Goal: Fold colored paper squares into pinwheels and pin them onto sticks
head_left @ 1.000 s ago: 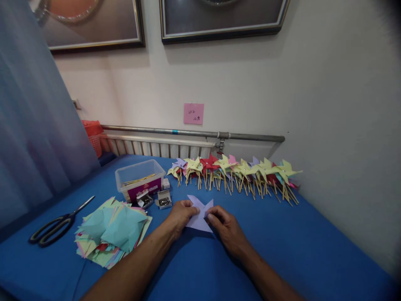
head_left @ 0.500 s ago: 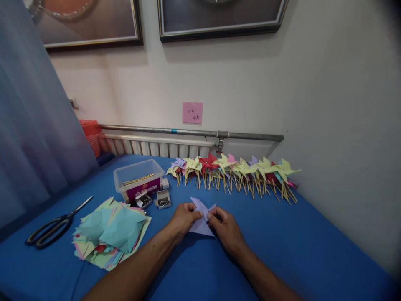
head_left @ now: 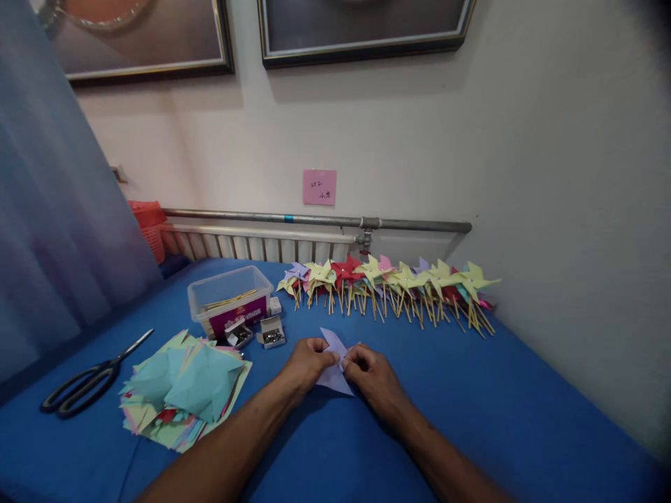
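A lavender paper pinwheel piece (head_left: 334, 378), partly folded, is between my two hands above the blue cloth. My left hand (head_left: 309, 363) pinches its left side, thumb on top near the centre. The fingers of my right hand (head_left: 370, 370) are closed on a folded flap at its right side; the fingertips partly hide that flap. Left of my hands lies a pile of cut paper sheets (head_left: 207, 381), light blue on top. Small open boxes of metal pins (head_left: 272, 337) stand beyond my left hand.
A clear plastic tub (head_left: 231, 293) holds thin wooden sticks. Black-handled scissors (head_left: 97, 381) lie at the far left. A row of finished pinwheels (head_left: 403, 279) runs along the back of the blue-covered table (head_left: 524, 419), before a radiator (head_left: 262, 246) and pipe.
My right hand has shifted slightly left toward the paper's centre, bringing the right flap inward. The left hand keeps its pinch. The view has moved a little.
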